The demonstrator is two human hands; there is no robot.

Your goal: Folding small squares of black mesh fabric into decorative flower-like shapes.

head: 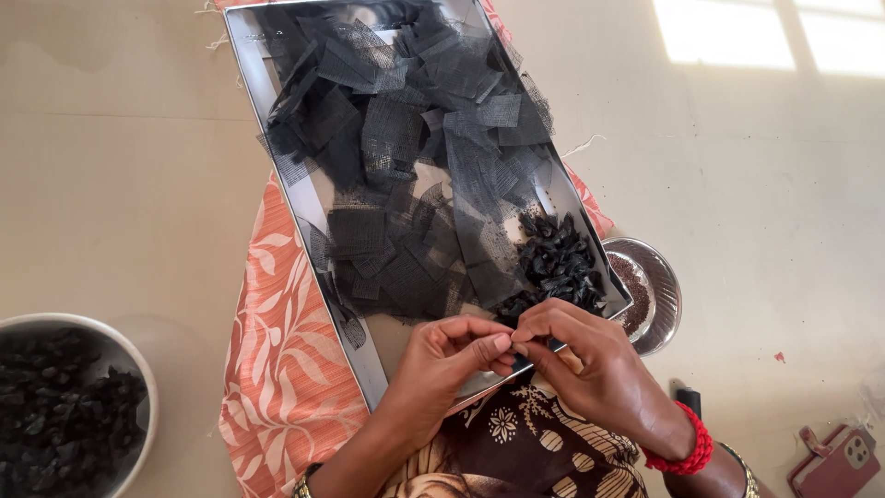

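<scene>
A metal tray [245, 65] lies on an orange leaf-print cloth and is covered with several black mesh squares [406, 138]. A heap of small black tied bundles [558, 263] sits in its near right corner. My left hand [442, 364] and my right hand [590, 355] meet at the tray's near edge. Their fingertips pinch one small black piece [517, 343] between them. A red bead bracelet circles my right wrist.
A steel bowl [92, 337] of black pieces stands at the left edge of the floor. A small steel dish [666, 295] with brown seeds sits right of the tray. A red phone [839, 461] lies at the bottom right. The orange cloth [277, 369] lies under the tray.
</scene>
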